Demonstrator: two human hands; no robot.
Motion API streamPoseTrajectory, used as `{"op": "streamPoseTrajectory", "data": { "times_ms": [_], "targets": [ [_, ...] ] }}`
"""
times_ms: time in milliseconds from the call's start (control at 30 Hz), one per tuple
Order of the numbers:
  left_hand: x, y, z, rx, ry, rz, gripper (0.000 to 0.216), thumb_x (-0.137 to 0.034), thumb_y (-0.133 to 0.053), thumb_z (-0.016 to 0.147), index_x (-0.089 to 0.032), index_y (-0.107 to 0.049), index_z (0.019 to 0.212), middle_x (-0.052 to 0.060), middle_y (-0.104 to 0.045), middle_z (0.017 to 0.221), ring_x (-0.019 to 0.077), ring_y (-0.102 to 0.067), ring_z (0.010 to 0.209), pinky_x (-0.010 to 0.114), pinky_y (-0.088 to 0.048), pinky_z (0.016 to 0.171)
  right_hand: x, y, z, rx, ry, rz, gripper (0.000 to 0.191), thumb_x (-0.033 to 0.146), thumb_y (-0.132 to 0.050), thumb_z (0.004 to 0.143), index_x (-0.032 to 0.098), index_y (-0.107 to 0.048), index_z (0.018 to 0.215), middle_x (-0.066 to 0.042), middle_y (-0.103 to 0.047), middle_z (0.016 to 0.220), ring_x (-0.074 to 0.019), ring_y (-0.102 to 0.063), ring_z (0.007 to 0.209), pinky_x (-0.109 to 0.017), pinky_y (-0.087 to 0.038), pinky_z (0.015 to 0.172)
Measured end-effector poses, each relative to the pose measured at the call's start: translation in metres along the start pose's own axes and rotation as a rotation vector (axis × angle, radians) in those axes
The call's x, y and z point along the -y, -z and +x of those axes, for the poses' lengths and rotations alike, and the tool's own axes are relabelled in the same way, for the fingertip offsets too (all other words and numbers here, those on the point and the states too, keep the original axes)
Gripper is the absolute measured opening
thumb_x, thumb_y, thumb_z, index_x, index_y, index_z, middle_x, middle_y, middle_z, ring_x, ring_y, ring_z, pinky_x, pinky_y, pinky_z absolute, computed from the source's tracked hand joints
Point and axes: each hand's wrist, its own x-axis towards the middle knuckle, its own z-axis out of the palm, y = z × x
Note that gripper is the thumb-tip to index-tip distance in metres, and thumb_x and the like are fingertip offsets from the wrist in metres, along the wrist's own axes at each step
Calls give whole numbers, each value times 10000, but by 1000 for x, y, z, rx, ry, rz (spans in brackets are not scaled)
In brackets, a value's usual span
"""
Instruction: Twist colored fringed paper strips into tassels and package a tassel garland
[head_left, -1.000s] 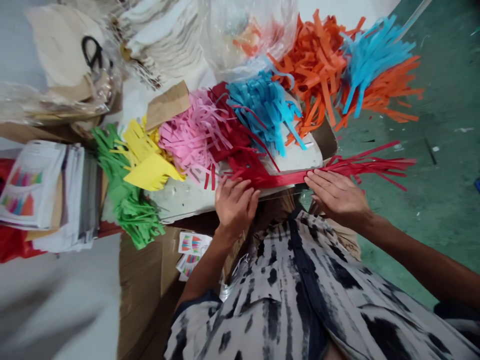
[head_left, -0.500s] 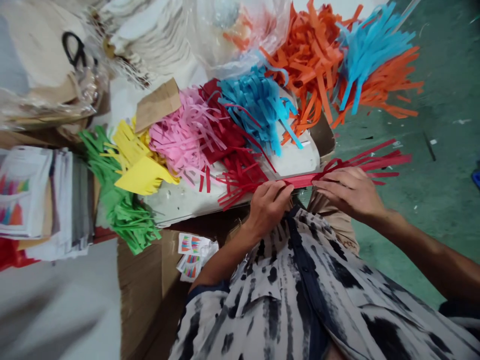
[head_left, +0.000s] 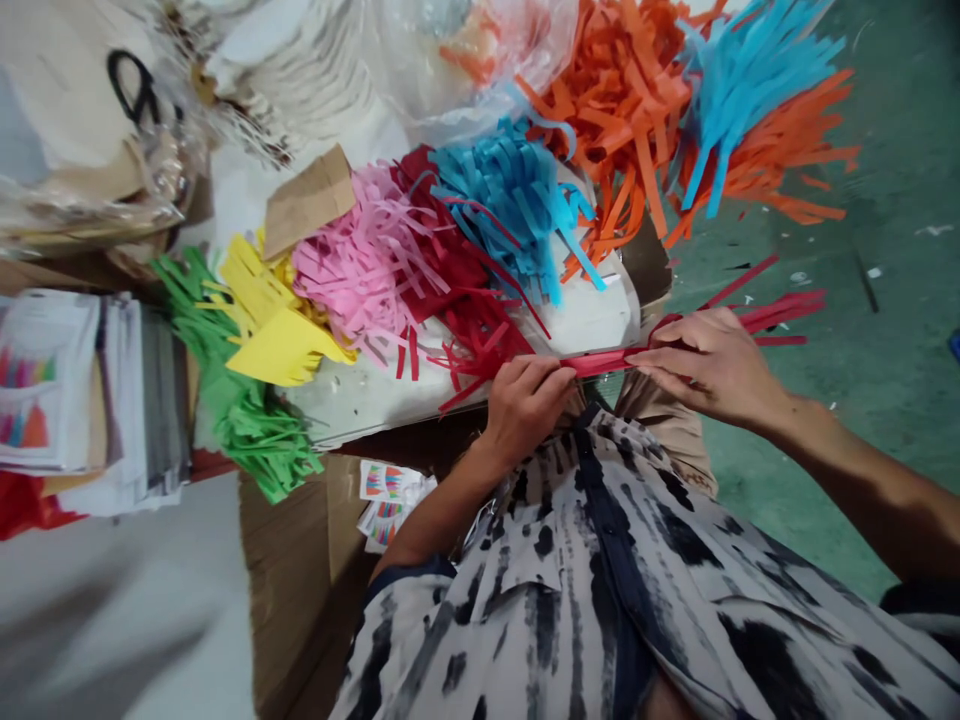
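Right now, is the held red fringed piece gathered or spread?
Gathered: the red fringed piece runs as a narrow band between left hand and right hand.

Black loop (head_left: pixel 145 98), cardboard box (head_left: pixel 289 570), green floor (head_left: pixel 885 400)

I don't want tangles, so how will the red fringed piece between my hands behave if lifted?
The red fringed piece should be light, looking thin and papery. Its loose strips will probably flop and tangle, being long and narrow. The middle, gathered narrow, may bend less.
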Motion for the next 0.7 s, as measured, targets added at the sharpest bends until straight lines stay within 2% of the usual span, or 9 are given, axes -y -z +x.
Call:
{"op": "streamPoseTrajectory", "data": {
  "times_ms": [100, 200, 300, 500, 700],
  "targets": [
    [-4, 6, 9, 14, 31, -43, 207, -403, -705, 1106, -224, -801, 1148, 80, -828, 1127, 228, -710, 1071, 384, -528, 954, 6, -2, 0, -6, -44, -77, 276, 416, -605, 1138, 264, -833, 1104, -80, -815, 1057, -262, -700, 1013, -461, -471, 930],
    [-5, 13, 16, 62, 108, -33, 194, -408, -686, 1116, -247, -791, 1090, 57, -829, 1093, 237, -688, 1062, 414, -484, 942, 12, -8, -1, -52, -122, -115, 281, 419, -574, 1139, 254, -785, 1052, -80, -807, 1046, -276, -691, 1017, -490, -451, 930],
    [-3, 16, 19, 56, 187, -6, 215, -422, -681, 1119, -247, -771, 1030, 47, -818, 1057, 250, -669, 1050, 444, -442, 943, 19, -11, -1, -75, -217, -119, 284, 428, -552, 1138, 243, -743, 1038, -92, -798, 1069, -306, -688, 1049, -522, -449, 919],
    [-3, 14, 19, -8, 287, 0, 224, -415, -721, 1094, -244, -728, 948, 42, -780, 1020, 258, -646, 1036, 441, -422, 921, 32, -4, 10, 37, -313, -169, 314, 461, -480, 1152, 268, -673, 997, -138, -744, 1037, -365, -655, 1055, -621, -485, 912],
    [-5, 10, 23, -8, 299, 50, 228, -382, -751, 1068, -236, -681, 907, 45, -749, 976, 258, -622, 992, 429, -408, 877, 35, -3, 19, 86, -328, -231, 351, 481, -483, 1148, 259, -683, 964, -152, -714, 987, -372, -637, 1036, -632, -484, 894]
  ]
}}
